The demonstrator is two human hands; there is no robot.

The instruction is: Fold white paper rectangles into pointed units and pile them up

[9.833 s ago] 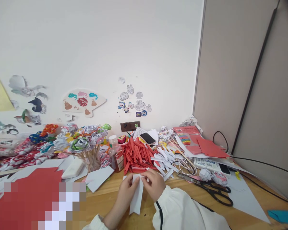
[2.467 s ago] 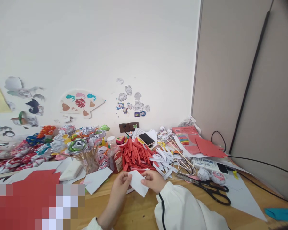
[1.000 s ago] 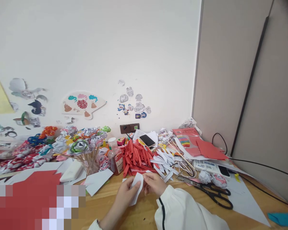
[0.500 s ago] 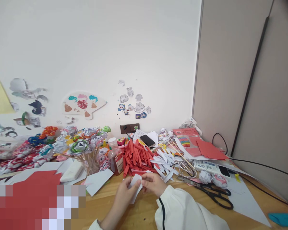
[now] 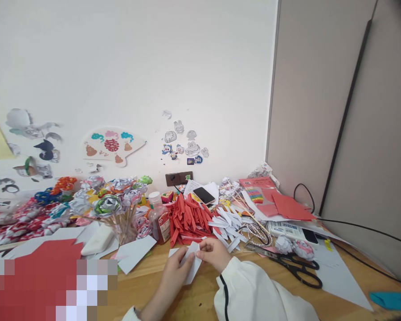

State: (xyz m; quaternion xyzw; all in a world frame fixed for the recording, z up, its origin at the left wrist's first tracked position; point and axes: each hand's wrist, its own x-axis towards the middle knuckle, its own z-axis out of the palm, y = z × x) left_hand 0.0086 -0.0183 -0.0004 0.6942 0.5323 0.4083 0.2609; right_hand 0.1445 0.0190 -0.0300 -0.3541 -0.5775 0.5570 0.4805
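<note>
Between my hands, just above the wooden table (image 5: 143,290), is a small piece of white paper (image 5: 194,267) with a crease in it. My left hand (image 5: 177,269) grips its left side, thumb on top. The thumb and fingers of my right hand (image 5: 214,255) pinch the upper right edge. Right behind my hands lie a heap of folded red paper strips (image 5: 189,218) and a smaller heap of folded white paper strips (image 5: 229,223).
Black-handled scissors (image 5: 297,267) lie to the right beside crumpled paper balls (image 5: 284,244). Paper flowers on sticks (image 5: 110,205) and a bottle (image 5: 158,218) stand at the left. A phone (image 5: 203,195) rests behind the red strips; red sheets (image 5: 53,258) lie front left.
The white paper is now opened wider between my hands, with more of it showing on both sides. Both hands stay in nearly the same place; the view has shifted slightly.
</note>
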